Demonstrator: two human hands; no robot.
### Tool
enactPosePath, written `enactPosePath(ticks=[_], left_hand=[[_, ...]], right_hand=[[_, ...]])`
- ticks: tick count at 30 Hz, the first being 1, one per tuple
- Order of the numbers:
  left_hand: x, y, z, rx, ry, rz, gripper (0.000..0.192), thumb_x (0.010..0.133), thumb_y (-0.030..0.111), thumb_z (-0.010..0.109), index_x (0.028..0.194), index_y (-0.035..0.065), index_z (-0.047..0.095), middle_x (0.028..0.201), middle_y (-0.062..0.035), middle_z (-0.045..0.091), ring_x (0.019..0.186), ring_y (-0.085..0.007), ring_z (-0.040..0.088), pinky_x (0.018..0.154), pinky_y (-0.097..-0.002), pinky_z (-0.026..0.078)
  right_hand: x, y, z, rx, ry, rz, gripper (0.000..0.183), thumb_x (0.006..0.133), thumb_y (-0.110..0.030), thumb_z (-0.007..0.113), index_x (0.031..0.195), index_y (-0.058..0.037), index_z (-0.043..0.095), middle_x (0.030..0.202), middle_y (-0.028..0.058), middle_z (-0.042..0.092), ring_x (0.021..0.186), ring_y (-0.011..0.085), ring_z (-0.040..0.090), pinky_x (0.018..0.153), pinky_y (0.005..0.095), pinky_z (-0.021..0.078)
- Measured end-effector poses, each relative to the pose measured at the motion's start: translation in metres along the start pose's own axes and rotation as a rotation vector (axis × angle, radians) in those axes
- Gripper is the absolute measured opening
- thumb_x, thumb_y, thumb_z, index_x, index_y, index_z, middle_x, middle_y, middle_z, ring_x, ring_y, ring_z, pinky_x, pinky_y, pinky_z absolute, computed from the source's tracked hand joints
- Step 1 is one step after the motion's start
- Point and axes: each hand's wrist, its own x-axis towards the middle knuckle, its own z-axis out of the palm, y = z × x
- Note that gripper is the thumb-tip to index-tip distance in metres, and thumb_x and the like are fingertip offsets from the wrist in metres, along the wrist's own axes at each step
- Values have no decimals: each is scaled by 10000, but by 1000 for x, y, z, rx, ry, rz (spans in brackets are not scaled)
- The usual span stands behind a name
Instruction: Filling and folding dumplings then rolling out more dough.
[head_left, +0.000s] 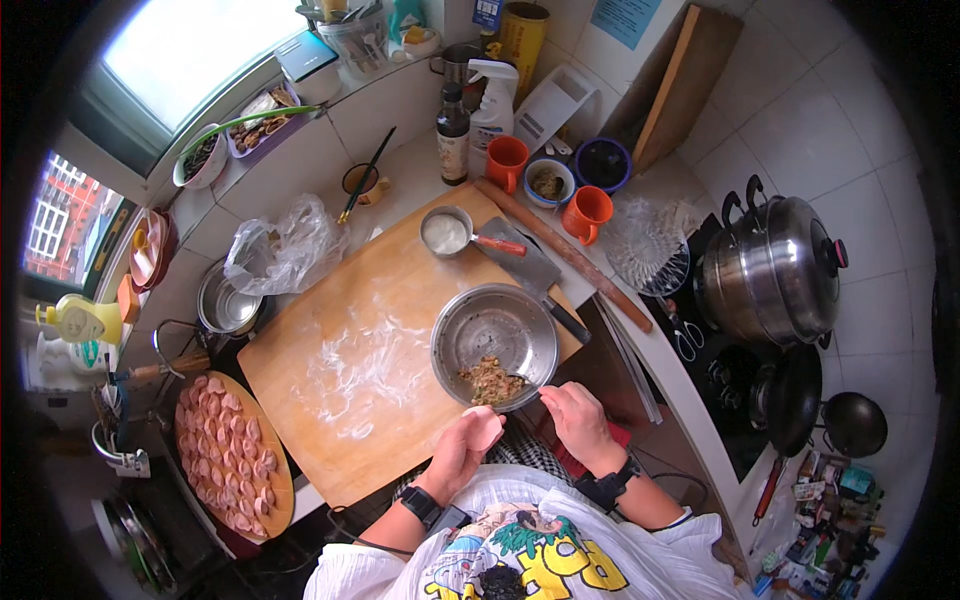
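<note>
A round pinkish dumpling wrapper (484, 425) lies across the fingers of my left hand (459, 448), just below the front rim of a steel mixing bowl (495, 315). Minced filling (490, 381) sits in the near part of that bowl. My right hand (576, 421) pinches the handle end of a metal spoon (523, 379), whose other end rests at the filling. Under the bowl is a wooden board (330, 427) dusted with white flour (367, 367). Rows of folded pink dumplings (225, 450) cover a round wooden tray (283, 491) to the left.
A cleaver (517, 251) and a red-handled pan of flour (446, 232) lie behind the bowl. A rolling pin (562, 251) runs along the board's right side. Orange mugs (587, 214) and a soy sauce bottle (453, 139) stand farther back. A steamer pot (772, 270) is on the stove at right.
</note>
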Motion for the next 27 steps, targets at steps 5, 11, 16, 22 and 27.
enactPosePath(ticks=[5,11,16,22,27], left_hand=[[2,-2,1,17,36,11,336,1027,215,417,1189,-50,544,1170,-182,633,1099,-272,628,965,-365,520],[4,-3,-1,-12,43,7,375,1036,229,371,1213,-69,512,1177,-202,624,1109,-294,622,981,-383,513],[6,-4,-5,-6,18,13,371,1036,228,368,1210,-67,510,1184,-197,620,1116,-292,618,984,-390,511],[4,-3,-8,42,2,5,367,1035,231,371,1215,-56,512,1208,-188,612,1132,-287,613,1001,-382,503],[-8,11,-12,209,-50,-46,366,1034,241,385,1233,-29,529,1226,-154,613,1128,-253,615,1006,-367,491]], right_hand=[[4,2,-5,38,2,23,113,883,-70,652,988,-30,664,806,129,602,758,319,603,666,388,492],[7,4,-10,109,13,183,165,964,-137,578,970,-12,686,817,136,622,721,291,623,646,357,494],[4,4,0,236,116,312,211,985,-155,549,941,-4,690,742,74,611,634,169,593,602,304,474],[-4,14,16,388,146,732,353,1027,-288,506,901,-26,706,638,-12,570,586,44,511,528,222,420],[-10,24,20,676,225,966,364,1027,-308,501,902,-34,705,640,-25,562,549,32,476,502,193,405]])
